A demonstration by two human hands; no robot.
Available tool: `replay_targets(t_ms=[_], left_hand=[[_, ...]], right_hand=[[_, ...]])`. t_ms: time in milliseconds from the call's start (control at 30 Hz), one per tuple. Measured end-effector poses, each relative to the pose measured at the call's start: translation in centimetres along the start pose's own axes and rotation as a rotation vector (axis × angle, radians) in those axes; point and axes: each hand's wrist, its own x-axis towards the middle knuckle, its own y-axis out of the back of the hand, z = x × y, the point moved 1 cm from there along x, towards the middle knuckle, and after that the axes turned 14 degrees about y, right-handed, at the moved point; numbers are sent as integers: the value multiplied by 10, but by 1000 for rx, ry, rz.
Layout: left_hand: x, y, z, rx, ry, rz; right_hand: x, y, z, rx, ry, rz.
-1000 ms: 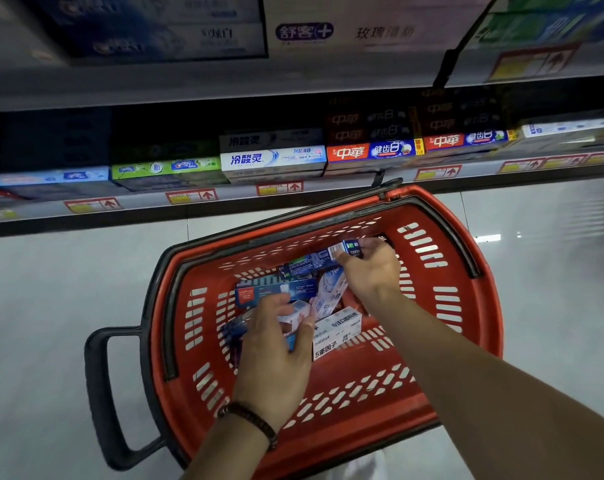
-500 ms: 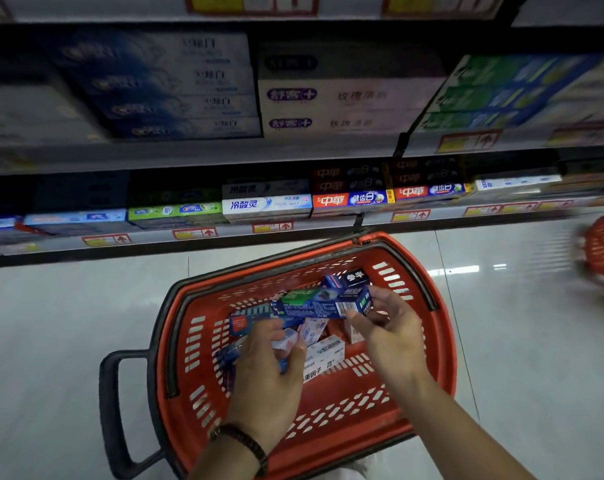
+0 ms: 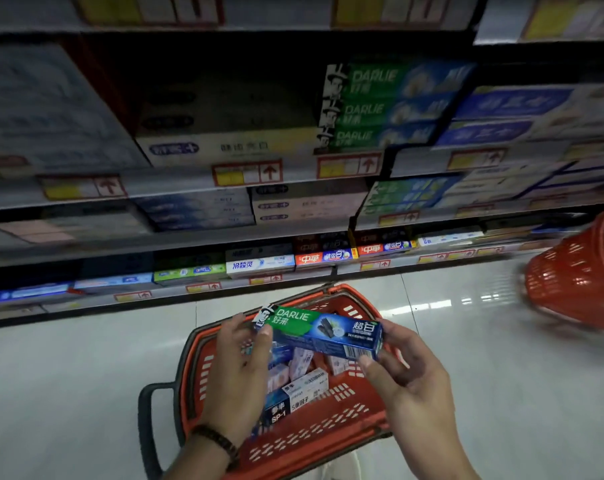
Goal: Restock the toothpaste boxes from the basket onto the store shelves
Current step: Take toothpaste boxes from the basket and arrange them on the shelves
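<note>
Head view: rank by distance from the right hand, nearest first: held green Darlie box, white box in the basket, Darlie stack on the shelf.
1. Green Darlie box: in the right hand, pinched at its right end.
2. White box: below in the basket, left of the hand.
3. Darlie stack: high on the shelf, farthest.

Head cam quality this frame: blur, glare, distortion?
Head view: the Darlie box held by left hand and right hand is sharp, print readable; shelves smear with motion blur, worst toward the edges; second red basket is streaked; light glare on the floor; shelf lines bow, wide-angle.
</note>
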Motion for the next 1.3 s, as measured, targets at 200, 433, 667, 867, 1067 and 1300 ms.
replay_targets(t_ms=[200, 433, 667, 867, 1067, 1300], left_hand=[[-52, 20, 69, 0, -58, 11], [-128, 53, 132, -20, -100, 45], [-198, 77, 182, -120, -173, 32], [-248, 92, 230, -205, -283, 51], [-295, 105, 266, -357, -360, 13], [-340, 115, 296, -513, -458, 53]], right_hand=[[-25, -3, -69, 15, 70, 0], [-46, 3, -155, 92, 125, -12], [-73, 9, -251, 127, 226, -48], [-94, 17, -317, 139, 342, -63], [-114, 30, -368, 227, 413, -54], [-127, 39, -417, 242, 526, -64]])
